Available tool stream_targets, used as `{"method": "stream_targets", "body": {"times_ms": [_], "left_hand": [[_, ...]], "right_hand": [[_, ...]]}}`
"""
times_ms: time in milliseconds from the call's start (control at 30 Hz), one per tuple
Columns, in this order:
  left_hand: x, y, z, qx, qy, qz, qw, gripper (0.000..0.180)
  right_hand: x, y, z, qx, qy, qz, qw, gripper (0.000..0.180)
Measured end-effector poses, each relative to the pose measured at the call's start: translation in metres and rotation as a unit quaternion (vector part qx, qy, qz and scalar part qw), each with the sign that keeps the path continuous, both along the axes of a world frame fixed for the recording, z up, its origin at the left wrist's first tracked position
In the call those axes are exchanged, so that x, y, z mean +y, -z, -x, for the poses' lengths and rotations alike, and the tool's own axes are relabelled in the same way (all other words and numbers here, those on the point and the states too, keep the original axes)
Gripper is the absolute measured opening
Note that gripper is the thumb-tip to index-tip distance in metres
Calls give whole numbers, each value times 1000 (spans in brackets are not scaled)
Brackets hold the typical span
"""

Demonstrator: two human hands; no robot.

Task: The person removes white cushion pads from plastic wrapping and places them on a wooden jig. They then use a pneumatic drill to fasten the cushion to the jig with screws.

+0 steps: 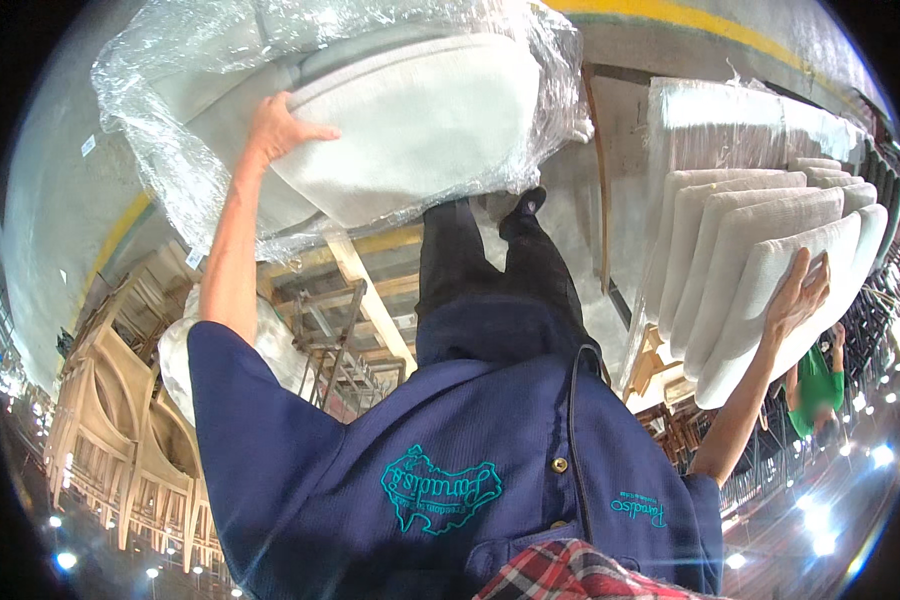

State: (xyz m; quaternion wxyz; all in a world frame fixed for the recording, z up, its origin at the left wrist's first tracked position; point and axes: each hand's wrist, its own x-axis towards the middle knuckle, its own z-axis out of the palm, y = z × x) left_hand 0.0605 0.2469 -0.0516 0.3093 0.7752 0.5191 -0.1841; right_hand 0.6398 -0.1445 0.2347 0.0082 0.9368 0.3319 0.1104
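Observation:
At the upper left, a light grey seat cushion (pixel 420 120) lies on other pale cushions inside loose clear plastic wrap (pixel 150 150). My left hand (pixel 285 130) grips its left edge, thumb stretched across the top face and fingers partly hidden at the rim. On the right stands a row of similar pale cushions (pixel 735 260), leaning one against another. My right hand (pixel 798 295) rests on the face of the nearest cushion in that row, its fingers apart.
Curved wooden chair frames (pixel 115 400) stand at the left. A wooden pallet-like frame (pixel 365 290) and metal rack (pixel 338 345) are below the wrapped cushions. Another person in green (pixel 818 385) is at the far right. A yellow line (pixel 670 15) marks the floor.

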Motion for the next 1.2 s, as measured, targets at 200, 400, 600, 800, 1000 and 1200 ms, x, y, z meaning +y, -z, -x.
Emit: {"method": "stream_targets", "body": {"times_ms": [200, 400, 600, 800, 1000, 1200], "left_hand": [[-57, -44, 6, -43, -35, -51, 997, 125], [-97, -65, 1, -66, -67, -120, 988, 121], [-118, -106, -23, -66, -114, -96, 987, 119], [-177, -125, -3, -115, -134, -139, 974, 125], [-275, -120, 16, -164, -107, -242, 950, 124], [-302, -84, 48, -130, -95, -240, 957, 126]], "right_hand": [[14, -2, 22, -148, -108, -54, 982, 53], [159, 44, 181, 304, -313, -14, 900, 89], [267, 206, 249, 381, -527, 223, 727, 122], [232, 197, 277, 411, -520, 261, 702, 112], [143, 186, 285, 392, -544, 192, 717, 104], [97, 222, 309, 350, -579, 110, 728, 106]]}}
